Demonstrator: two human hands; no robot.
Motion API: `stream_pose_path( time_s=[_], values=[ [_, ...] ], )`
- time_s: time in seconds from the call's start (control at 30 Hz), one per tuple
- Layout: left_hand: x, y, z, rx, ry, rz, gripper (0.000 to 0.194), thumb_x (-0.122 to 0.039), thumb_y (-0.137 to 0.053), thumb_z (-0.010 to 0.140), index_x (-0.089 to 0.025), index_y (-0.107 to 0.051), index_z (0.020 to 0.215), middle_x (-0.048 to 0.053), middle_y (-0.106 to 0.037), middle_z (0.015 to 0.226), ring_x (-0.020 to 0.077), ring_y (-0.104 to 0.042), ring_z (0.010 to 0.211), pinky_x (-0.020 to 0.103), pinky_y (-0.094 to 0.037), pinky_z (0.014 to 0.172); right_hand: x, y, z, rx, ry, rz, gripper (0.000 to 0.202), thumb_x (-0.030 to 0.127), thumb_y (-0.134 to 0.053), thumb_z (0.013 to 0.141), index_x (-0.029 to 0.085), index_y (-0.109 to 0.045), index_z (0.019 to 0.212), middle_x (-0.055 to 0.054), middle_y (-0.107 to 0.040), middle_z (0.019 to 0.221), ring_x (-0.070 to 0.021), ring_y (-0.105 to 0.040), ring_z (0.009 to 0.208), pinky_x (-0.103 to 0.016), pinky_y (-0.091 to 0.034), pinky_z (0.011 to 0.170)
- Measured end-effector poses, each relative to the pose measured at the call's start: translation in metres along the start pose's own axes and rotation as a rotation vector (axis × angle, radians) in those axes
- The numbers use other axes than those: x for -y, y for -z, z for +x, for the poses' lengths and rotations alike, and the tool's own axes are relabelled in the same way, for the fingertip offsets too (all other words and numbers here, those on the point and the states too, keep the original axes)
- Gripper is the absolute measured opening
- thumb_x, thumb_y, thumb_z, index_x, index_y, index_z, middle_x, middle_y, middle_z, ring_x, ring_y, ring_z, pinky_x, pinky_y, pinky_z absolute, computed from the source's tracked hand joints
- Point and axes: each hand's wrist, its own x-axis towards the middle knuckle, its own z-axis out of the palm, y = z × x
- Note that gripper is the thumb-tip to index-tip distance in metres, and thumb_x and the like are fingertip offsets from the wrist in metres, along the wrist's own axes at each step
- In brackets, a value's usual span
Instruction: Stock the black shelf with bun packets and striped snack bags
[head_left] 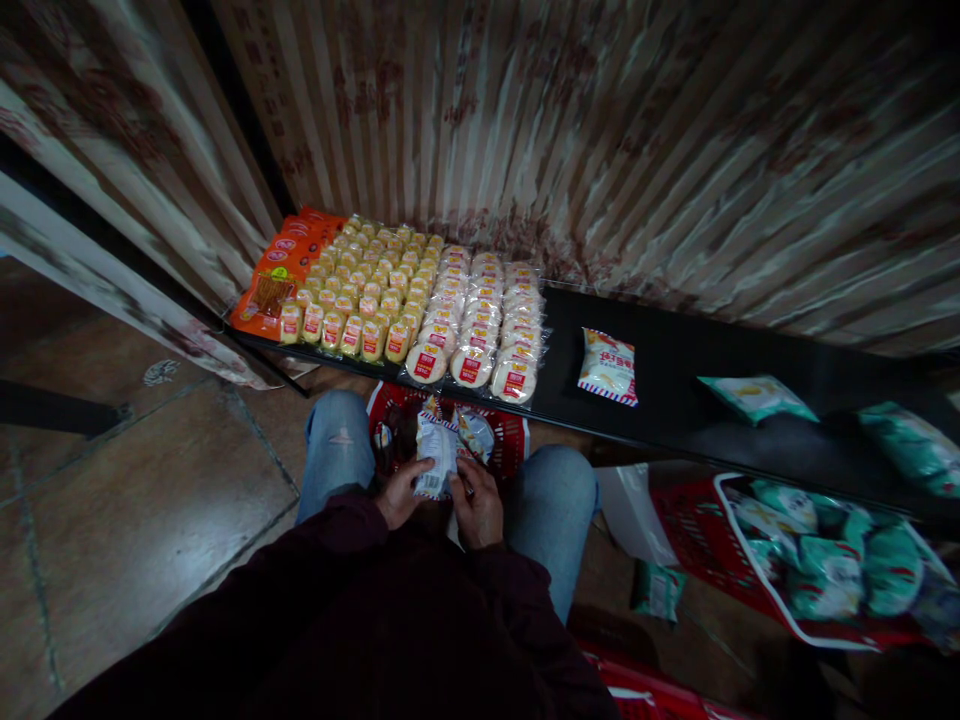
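Observation:
Between my knees I hold a white and blue snack packet [436,455], its printed back with a barcode turned up. My left hand [405,492] grips its left edge, thumb on top. At its lower right edge, my right hand [478,500] pinches it with curled fingers. Just beyond and beneath my hands stands a red basket [514,447], with another blue and white packet [476,437] showing inside. A similar packet [608,366] lies alone on the black shelf [555,345], face up.
Packed on the shelf's left are orange bags [279,275], small yellow cakes [360,290] and rows of round white cakes [472,320]. Green packets [757,397] lie on its right. A red basket [675,510] of green packets stands at right; a green packet [658,590] lies on the floor.

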Motion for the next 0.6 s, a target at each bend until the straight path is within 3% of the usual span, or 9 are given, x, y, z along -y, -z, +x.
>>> stream_pose_path(
  time_s=[0.3, 0.43, 0.6],
  values=[
    [0.002, -0.004, -0.003, 0.009, -0.021, 0.123, 0.066, -0.065, -0.065, 0.071, -0.019, -0.063, 0.118, 0.007, -0.067, 0.120, 0.0234, -0.061, 0.111, 0.033, -0.046, 0.094, 0.005, 0.003, -0.004, 0.195, -0.240, 0.249, 0.057, 0.054, -0.054, 0.087, 0.023, -0.055, 0.135, -0.011, -0.062, 0.133, -0.0261, -0.061, 0.119, -0.044, -0.048, 0.101],
    [0.001, -0.006, -0.005, 0.019, -0.082, 0.182, 0.063, -0.067, -0.060, 0.075, -0.026, -0.061, 0.123, 0.003, -0.058, 0.136, 0.0252, -0.050, 0.128, 0.039, -0.038, 0.105, 0.010, 0.007, -0.002, 0.218, -0.297, 0.368, 0.061, 0.055, -0.058, 0.085, 0.023, -0.054, 0.136, -0.010, -0.061, 0.134, -0.0269, -0.060, 0.120, -0.044, -0.048, 0.102],
    [-0.001, -0.008, -0.010, 0.025, -0.193, 0.294, 0.071, -0.062, -0.072, 0.068, -0.027, -0.059, 0.129, 0.004, -0.048, 0.146, 0.0280, -0.038, 0.138, 0.042, -0.029, 0.113, 0.014, 0.011, 0.001, 0.162, -0.257, 0.445, 0.061, 0.053, -0.064, 0.080, 0.022, -0.058, 0.132, -0.009, -0.065, 0.128, -0.0276, -0.060, 0.119, -0.044, -0.050, 0.099]
  ],
)
